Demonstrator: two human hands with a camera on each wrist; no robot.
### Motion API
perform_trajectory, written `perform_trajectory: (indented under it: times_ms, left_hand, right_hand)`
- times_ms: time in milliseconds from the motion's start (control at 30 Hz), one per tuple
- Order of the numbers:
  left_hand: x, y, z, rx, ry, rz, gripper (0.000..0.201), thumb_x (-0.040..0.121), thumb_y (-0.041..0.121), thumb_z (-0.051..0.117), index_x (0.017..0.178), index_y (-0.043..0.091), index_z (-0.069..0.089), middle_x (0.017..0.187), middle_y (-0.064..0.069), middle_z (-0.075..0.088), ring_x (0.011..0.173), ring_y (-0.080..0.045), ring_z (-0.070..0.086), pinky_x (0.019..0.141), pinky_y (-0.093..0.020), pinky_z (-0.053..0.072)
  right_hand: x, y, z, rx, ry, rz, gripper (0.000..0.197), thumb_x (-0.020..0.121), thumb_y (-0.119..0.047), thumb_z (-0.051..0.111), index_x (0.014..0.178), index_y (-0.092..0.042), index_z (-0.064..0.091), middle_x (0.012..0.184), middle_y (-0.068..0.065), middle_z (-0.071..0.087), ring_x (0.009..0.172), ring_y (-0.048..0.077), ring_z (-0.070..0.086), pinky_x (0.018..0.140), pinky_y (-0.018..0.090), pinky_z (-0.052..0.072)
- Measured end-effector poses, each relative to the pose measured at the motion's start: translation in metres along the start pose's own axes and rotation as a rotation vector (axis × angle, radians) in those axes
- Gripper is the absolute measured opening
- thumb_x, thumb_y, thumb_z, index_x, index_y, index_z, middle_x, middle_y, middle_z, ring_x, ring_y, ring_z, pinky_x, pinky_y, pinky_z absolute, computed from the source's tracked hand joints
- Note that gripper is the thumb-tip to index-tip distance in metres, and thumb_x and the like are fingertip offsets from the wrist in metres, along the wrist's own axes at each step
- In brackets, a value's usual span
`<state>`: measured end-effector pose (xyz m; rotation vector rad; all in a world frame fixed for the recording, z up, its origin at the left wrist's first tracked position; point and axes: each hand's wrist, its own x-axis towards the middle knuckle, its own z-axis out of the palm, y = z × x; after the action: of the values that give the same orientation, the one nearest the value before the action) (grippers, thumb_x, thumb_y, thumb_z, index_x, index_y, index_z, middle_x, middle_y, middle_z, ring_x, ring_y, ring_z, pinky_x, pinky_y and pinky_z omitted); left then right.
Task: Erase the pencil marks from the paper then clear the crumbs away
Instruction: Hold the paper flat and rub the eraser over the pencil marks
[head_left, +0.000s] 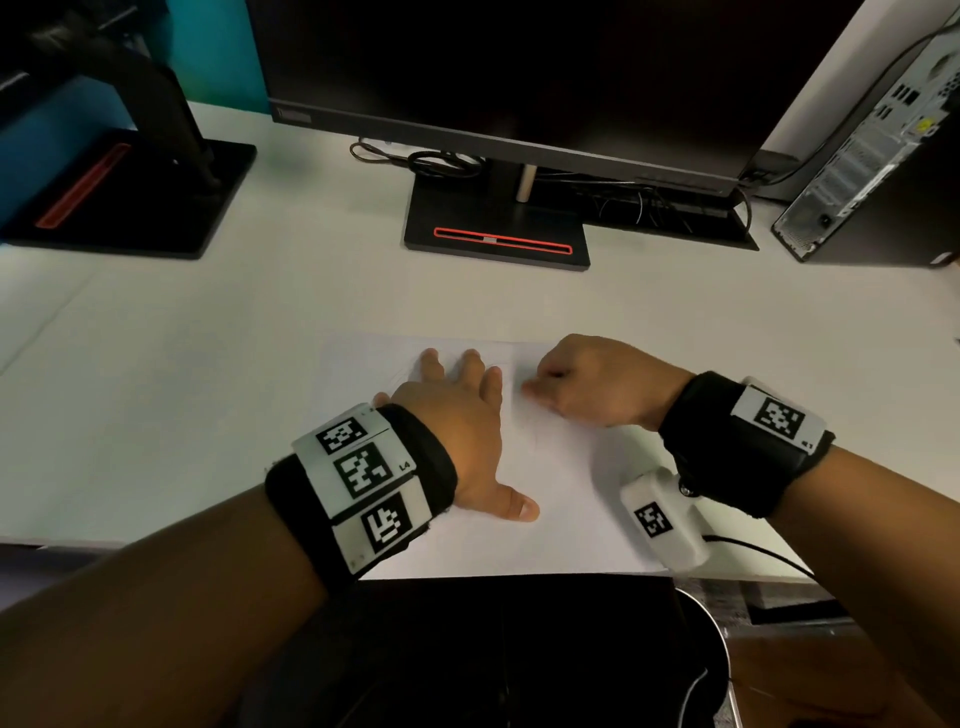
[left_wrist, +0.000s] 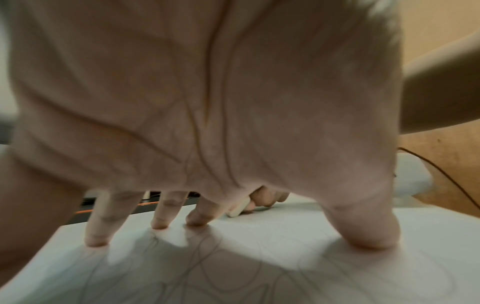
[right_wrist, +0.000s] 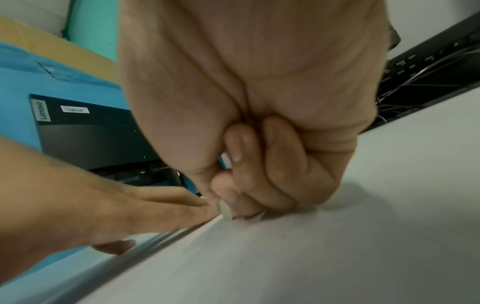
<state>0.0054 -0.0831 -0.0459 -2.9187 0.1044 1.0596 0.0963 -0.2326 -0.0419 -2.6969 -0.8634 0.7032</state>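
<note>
A white sheet of paper (head_left: 561, 499) lies on the desk near its front edge, with faint looping pencil lines (left_wrist: 207, 273) on it. My left hand (head_left: 457, 415) lies flat on the paper, fingers (left_wrist: 161, 218) spread and straight, thumb pressed down. My right hand (head_left: 576, 384) is just to its right, fingers curled, pinching a small white eraser (left_wrist: 237, 209) whose end touches the paper. In the right wrist view the eraser (right_wrist: 225, 209) shows below the thumb and fingertip, close to the left hand's index finger.
A black monitor (head_left: 519, 78) on a stand with a red-lined base (head_left: 498, 244) is behind the paper. A second monitor base (head_left: 130, 197) is at the back left, a computer tower (head_left: 878, 156) at the back right, with cables between. A white desk (head_left: 208, 338) surrounds the paper.
</note>
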Motion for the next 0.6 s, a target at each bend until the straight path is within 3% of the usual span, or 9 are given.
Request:
perform_trajectory:
  times_ms: [100, 167, 333, 400, 500, 600]
  left_hand:
    - [-0.001, 0.000, 0.000, -0.004, 0.001, 0.003, 0.136, 0.069, 0.091, 0.051, 0.155, 0.017, -0.024, 0.164, -0.005, -0.027, 0.149, -0.044, -0.021, 0.113, -0.062, 0.033]
    - [0.000, 0.000, 0.000, -0.002, 0.008, 0.005, 0.136, 0.069, 0.091, 0.051, 0.156, 0.017, -0.024, 0.164, -0.004, -0.027, 0.149, -0.044, -0.020, 0.112, -0.062, 0.034]
    - [0.000, 0.000, 0.000, 0.015, 0.004, 0.000, 0.137, 0.068, 0.092, 0.049, 0.155, 0.016, -0.025, 0.164, -0.005, -0.027, 0.149, -0.044, -0.020, 0.113, -0.062, 0.033]
    - [0.000, 0.000, 0.000, 0.010, 0.005, -0.001, 0.137, 0.069, 0.092, 0.049, 0.155, 0.017, -0.025, 0.164, -0.005, -0.028, 0.149, -0.044, -0.020, 0.113, -0.062, 0.034]
    - [0.000, 0.000, 0.000, 0.013, 0.005, 0.002, 0.136, 0.069, 0.092, 0.049, 0.155, 0.017, -0.025, 0.164, -0.005, -0.028, 0.149, -0.044, -0.020, 0.113, -0.062, 0.034]
    - [-0.001, 0.000, 0.000, 0.015, 0.005, 0.000, 0.137, 0.069, 0.093, 0.049, 0.155, 0.017, -0.025, 0.164, -0.004, -0.028, 0.149, -0.043, -0.019, 0.113, -0.062, 0.033]
  right_hand:
    - [-0.008, -0.009, 0.008, -0.078, -0.033, -0.081, 0.046, 0.102, -0.035, 0.048, 0.062, -0.011, 0.048, 0.066, 0.006, 0.053, 0.061, 0.018, 0.046, 0.057, 0.029, 0.036]
    - [-0.013, -0.013, 0.011, -0.087, -0.108, -0.119, 0.046, 0.102, -0.037, 0.048, 0.062, -0.012, 0.048, 0.064, 0.003, 0.051, 0.059, 0.016, 0.043, 0.058, 0.029, 0.037]
    - [-0.005, 0.000, 0.001, -0.079, 0.006, -0.045, 0.047, 0.101, -0.035, 0.049, 0.060, -0.013, 0.046, 0.063, 0.003, 0.051, 0.062, 0.020, 0.046, 0.059, 0.032, 0.036]
    - [-0.010, -0.005, 0.008, -0.097, -0.020, -0.100, 0.045, 0.102, -0.034, 0.049, 0.062, -0.013, 0.047, 0.067, 0.005, 0.055, 0.063, 0.019, 0.047, 0.060, 0.030, 0.036]
    - [-0.016, -0.009, 0.008, -0.088, -0.141, -0.122, 0.045, 0.101, -0.038, 0.050, 0.060, -0.018, 0.047, 0.060, -0.004, 0.049, 0.056, 0.012, 0.042, 0.058, 0.026, 0.036]
    - [-0.007, 0.001, -0.004, -0.062, -0.074, -0.057, 0.045, 0.100, -0.037, 0.050, 0.062, -0.013, 0.050, 0.060, -0.001, 0.049, 0.057, 0.016, 0.043, 0.061, 0.031, 0.039]
